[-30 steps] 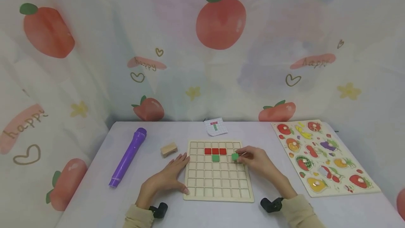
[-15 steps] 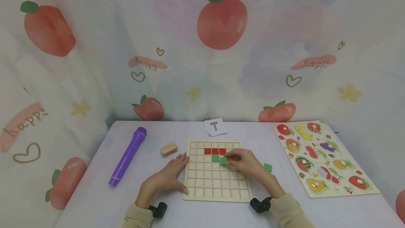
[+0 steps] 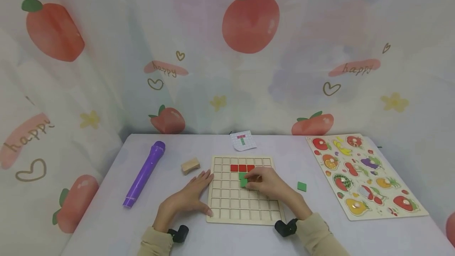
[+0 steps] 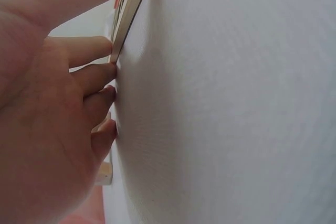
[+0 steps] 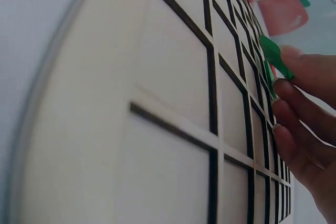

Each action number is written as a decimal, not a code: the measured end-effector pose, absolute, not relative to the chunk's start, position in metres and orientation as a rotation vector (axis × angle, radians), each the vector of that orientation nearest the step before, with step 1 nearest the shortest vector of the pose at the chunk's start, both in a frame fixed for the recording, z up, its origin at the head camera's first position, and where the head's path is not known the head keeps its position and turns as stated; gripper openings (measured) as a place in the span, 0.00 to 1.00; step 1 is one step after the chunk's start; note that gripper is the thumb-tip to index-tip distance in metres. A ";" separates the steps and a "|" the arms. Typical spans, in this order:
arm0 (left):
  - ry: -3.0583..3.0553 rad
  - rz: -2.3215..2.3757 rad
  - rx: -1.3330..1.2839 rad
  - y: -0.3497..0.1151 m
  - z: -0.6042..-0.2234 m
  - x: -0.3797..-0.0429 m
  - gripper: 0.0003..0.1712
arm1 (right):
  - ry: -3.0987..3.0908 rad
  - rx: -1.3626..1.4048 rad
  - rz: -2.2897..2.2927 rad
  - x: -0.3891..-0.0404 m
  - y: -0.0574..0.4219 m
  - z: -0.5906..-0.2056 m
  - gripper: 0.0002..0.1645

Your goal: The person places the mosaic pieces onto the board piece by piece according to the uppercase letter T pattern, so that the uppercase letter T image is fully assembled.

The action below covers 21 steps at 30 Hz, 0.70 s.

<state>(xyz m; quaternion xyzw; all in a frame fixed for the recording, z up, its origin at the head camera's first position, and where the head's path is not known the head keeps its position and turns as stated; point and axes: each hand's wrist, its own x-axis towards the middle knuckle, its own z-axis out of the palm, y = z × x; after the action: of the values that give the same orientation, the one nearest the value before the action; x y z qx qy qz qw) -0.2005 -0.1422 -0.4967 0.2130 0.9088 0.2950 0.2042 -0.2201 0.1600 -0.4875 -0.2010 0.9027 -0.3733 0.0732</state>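
A wooden grid board [image 3: 245,209] lies flat on the table. Three red square tiles [image 3: 242,168] form a row in its upper part, with a green tile [image 3: 242,175] under the middle one. My right hand [image 3: 268,183] pinches a second green tile [image 5: 275,59] between thumb and fingers, just below the first, at the grid's surface. In the right wrist view this tile is tilted. My left hand [image 3: 186,200] rests spread along the board's left side, thumb at the lower-left corner. In the left wrist view, its fingertips [image 4: 109,69] touch the table by the board's edge.
A loose green tile [image 3: 301,186] lies right of the board. A small wooden block [image 3: 190,166] and a purple microphone-shaped stick [image 3: 145,173] are to the left. Behind the board is a paper card [image 3: 243,140] with a red-and-green T. A fruit puzzle board [image 3: 387,192] lies far right.
My right hand has carried the green tile leftward from the board's right side to below the placed green tile. The loose green tile has come into view. The left hand has stayed put.
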 end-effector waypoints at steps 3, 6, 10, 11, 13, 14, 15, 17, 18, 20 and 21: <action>2.534 0.824 0.592 -0.142 -0.498 -0.201 0.71 | 2.713 -0.614 -1.106 -0.220 0.158 -0.487 0.14; 2.532 0.833 0.590 -0.143 -0.499 -0.201 0.71 | 2.713 -0.632 -1.102 -0.220 0.156 -0.486 0.14; 2.534 0.833 0.596 -0.142 -0.500 -0.203 0.71 | 2.722 -0.651 -1.092 -0.219 0.155 -0.486 0.14; 2.535 0.834 0.595 -0.142 -0.500 -0.203 0.71 | 2.724 -0.650 -1.090 -0.219 0.155 -0.486 0.14; 2.536 0.836 0.593 -0.142 -0.500 -0.203 0.71 | 2.730 -0.646 -1.082 -0.219 0.154 -0.486 0.14; 2.537 0.837 0.594 -0.142 -0.500 -0.203 0.71 | 2.736 -0.651 -1.077 -0.219 0.154 -0.486 0.14; 2.538 0.837 0.593 -0.142 -0.500 -0.203 0.71 | 2.739 -0.649 -1.072 -0.219 0.154 -0.486 0.13; 2.539 0.837 0.593 -0.142 -0.500 -0.202 0.71 | 2.748 -0.653 -1.060 -0.218 0.154 -0.487 0.13; 2.540 0.837 0.593 -0.142 -0.500 -0.202 0.71 | 2.755 -0.662 -1.052 -0.218 0.153 -0.487 0.13; 2.541 0.835 0.592 -0.142 -0.500 -0.202 0.71 | 2.767 -0.680 -1.037 -0.218 0.153 -0.487 0.12; 2.540 0.834 0.591 -0.143 -0.500 -0.202 0.71 | 2.768 -0.677 -1.031 -0.218 0.153 -0.488 0.12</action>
<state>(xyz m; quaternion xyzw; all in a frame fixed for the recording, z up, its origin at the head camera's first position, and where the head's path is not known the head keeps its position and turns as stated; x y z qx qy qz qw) -0.2017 -0.1425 -0.5000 0.2115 0.9089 0.2983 0.2002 -0.2179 0.1526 -0.4876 -0.2231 0.9121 -0.3395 0.0554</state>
